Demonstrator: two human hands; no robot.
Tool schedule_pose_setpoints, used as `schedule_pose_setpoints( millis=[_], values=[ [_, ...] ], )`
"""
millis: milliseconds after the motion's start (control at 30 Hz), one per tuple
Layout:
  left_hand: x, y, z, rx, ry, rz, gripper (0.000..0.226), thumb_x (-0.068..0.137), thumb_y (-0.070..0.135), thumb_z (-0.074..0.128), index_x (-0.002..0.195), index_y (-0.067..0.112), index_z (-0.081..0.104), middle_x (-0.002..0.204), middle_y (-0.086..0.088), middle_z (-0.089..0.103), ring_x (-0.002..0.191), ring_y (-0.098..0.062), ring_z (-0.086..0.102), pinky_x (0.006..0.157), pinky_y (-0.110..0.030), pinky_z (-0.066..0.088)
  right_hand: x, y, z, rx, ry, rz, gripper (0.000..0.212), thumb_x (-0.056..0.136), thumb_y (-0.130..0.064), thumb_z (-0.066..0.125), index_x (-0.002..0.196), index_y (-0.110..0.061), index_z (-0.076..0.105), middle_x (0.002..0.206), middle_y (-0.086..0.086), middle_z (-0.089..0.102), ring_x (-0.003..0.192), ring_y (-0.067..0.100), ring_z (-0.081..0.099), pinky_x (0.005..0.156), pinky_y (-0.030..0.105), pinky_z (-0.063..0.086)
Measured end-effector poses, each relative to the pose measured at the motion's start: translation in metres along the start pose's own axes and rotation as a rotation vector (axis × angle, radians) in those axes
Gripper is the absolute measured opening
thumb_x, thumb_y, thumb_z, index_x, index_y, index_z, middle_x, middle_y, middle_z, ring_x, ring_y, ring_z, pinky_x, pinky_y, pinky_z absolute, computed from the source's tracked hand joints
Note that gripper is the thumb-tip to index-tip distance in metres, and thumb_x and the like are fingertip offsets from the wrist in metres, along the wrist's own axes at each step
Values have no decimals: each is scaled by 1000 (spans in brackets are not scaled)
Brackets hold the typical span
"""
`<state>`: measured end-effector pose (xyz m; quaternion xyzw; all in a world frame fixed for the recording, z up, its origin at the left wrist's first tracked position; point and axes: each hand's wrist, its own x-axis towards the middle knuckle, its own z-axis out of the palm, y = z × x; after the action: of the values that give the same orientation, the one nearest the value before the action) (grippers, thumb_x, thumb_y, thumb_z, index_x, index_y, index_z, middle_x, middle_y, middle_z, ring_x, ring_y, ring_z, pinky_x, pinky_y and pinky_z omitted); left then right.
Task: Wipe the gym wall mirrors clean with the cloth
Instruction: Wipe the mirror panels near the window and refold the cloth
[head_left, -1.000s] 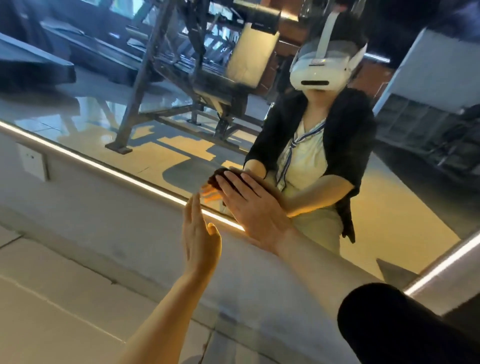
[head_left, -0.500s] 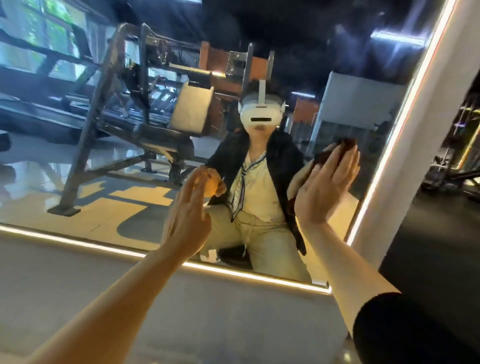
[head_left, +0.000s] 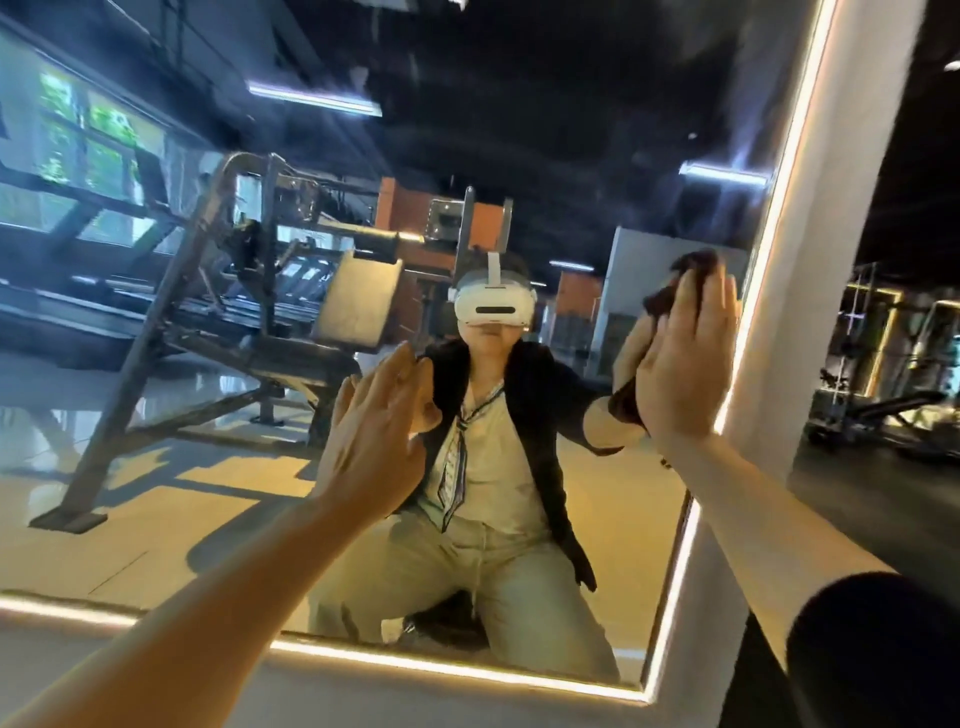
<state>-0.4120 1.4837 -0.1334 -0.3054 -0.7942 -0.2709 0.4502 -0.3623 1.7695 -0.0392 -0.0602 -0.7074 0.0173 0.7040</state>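
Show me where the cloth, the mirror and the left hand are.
cloth (head_left: 697, 262): head view, dark top edge above the fingers.
mirror (head_left: 519, 130): head view, bare glass showing the ceiling.
left hand (head_left: 371, 441): head view, back of the hand.

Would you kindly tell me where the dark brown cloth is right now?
In the head view, the dark brown cloth is pressed against the mirror under the flat right hand, beside its lit right edge.

Left hand (head_left: 371, 434) flat, fingers straight; right hand (head_left: 683, 358) likewise
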Motion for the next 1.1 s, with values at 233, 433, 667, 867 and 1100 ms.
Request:
schedule_pose_setpoints(
  millis=[233, 433, 667, 867, 1100],
  values=[
    [39, -1, -34, 67, 101, 116, 75, 63, -9, 83, 126, 14, 50, 130, -21, 61, 104, -43, 66, 96, -63, 41, 9, -134, 41, 86, -1, -304, 52, 102, -12, 49, 151, -2, 37, 159, 18, 33, 150, 34, 25, 124, 49, 20],
    [61, 2, -52, 118, 78, 121, 78, 57, -6, 88, 122, 18, 51, 127, -17, 64, 100, -43, 68, 94, -63, 43, 29, -95, 28, 13, -164, -714, 57, 94, -6, 54, 149, -6, 41, 158, 16, 37, 149, 32, 30, 119, 46, 17],
    [124, 38, -62, 249, 19, 162, 66, 81, 11, 74, 143, 8, 50, 153, -10, 44, 135, -33, 48, 118, -60, 22, 111, -9, -3, 41, 172, 127, 54, 104, -19, 49, 154, -5, 32, 156, 14, 38, 144, 30, 37, 120, 41, 32],
    [149, 40, -80, 278, 101, 156, 39, 75, 6, 74, 114, 4, 67, 129, -13, 62, 110, -35, 63, 103, -60, 40, 109, -133, 41, 106, 78, -228, 56, 103, -15, 50, 154, -2, 31, 161, 19, 28, 152, 33, 21, 125, 46, 19],
    [151, 35, -76, 364, 122, 203, 51, 78, 27, 53, 121, 1, 64, 130, -18, 62, 112, -39, 64, 98, -68, 44, 89, -113, 37, 9, -93, -647, 53, 95, -6, 51, 148, -9, 45, 157, 14, 39, 147, 32, 32, 123, 44, 23]
  ],
)
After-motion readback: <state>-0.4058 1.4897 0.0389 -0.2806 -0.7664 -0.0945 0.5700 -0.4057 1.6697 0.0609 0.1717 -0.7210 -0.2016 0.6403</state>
